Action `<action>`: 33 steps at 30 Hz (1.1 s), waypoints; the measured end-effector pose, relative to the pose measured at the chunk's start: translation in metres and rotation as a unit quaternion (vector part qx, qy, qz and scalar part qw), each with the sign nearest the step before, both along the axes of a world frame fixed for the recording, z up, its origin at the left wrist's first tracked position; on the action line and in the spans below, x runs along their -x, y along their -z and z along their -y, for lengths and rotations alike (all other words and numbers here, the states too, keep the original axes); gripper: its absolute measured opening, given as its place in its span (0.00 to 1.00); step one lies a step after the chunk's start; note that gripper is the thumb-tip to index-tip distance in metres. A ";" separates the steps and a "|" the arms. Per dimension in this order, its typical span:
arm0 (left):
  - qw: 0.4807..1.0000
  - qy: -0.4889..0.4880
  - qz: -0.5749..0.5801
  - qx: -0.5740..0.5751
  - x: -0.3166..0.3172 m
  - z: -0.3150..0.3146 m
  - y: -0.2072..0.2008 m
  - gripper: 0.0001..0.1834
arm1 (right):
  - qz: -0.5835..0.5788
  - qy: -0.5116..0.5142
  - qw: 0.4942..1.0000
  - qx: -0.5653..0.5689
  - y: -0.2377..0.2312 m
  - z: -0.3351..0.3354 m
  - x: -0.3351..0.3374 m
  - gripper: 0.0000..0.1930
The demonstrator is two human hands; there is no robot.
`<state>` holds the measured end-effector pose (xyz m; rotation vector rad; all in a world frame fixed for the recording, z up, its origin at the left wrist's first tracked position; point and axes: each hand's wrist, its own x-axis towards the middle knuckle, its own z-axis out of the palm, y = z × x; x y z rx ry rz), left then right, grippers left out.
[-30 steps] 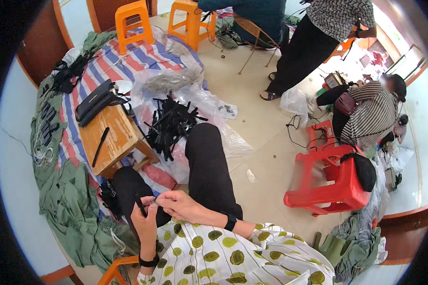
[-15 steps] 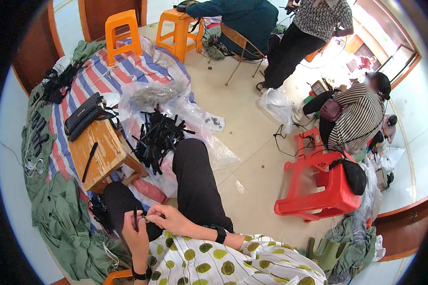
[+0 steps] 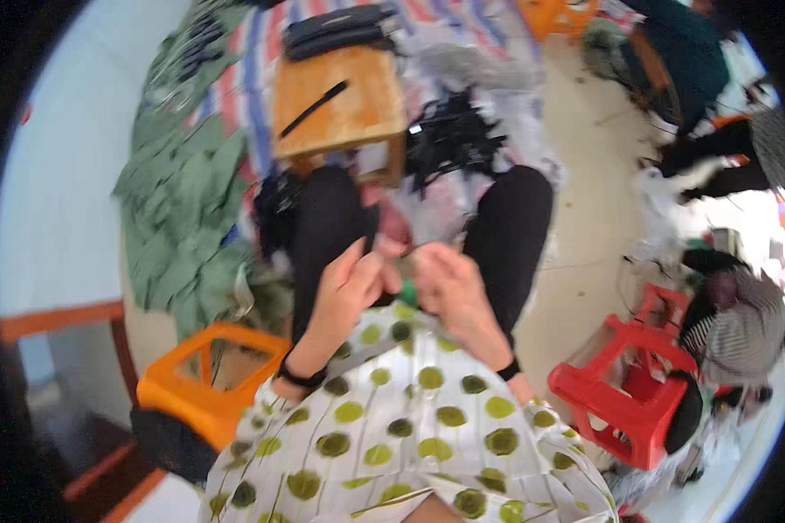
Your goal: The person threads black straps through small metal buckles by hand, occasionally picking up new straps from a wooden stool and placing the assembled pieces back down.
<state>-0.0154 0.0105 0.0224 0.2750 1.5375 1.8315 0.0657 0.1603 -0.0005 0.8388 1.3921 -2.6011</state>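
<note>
Both hands are close together over my lap, smeared by motion. My left hand [image 3: 349, 292] is pinched closed, and a narrow black strap [image 3: 372, 222] seems to stick up from its fingers, hard to separate from the dark trousers behind. My right hand [image 3: 452, 288] is closed just beside it, its fingertips turned toward the left; what they grip is too blurred to make out. A small green patch shows between the hands. Ahead, another black strap [image 3: 314, 108] lies across a worn wooden stool [image 3: 358, 91]. A heap of black straps [image 3: 452, 139] lies beyond my knees.
A black bag [image 3: 336, 31] rests at the stool's far edge. Green cloth [image 3: 192, 218] is heaped at left, near an orange stool [image 3: 205, 392]. A red stool [image 3: 624, 383] stands at right, with a seated person in stripes [image 3: 741, 331] behind it. Striped sheeting covers the floor ahead.
My view has swung left and down, so the stools and people shift right. My hands, earlier joined at a black strap in the left fingers, are now slightly apart.
</note>
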 end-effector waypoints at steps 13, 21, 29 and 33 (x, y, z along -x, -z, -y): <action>0.974 -0.015 -0.193 0.115 -0.006 -0.010 0.016 0.01 | -0.164 -0.044 0.972 -0.165 0.024 0.014 0.006 0.09; 0.988 0.031 -0.144 0.035 -0.001 -0.030 0.001 0.13 | 0.003 0.091 0.928 -0.360 -0.014 -0.099 -0.008 0.07; 0.992 0.078 -0.096 0.025 -0.003 -0.007 0.017 0.18 | -0.048 0.422 0.876 -0.229 -0.017 -0.353 -0.079 0.06; 0.992 0.071 -0.095 0.050 -0.002 0.000 0.011 0.21 | -0.005 0.519 0.831 -0.200 -0.014 -0.375 -0.095 0.06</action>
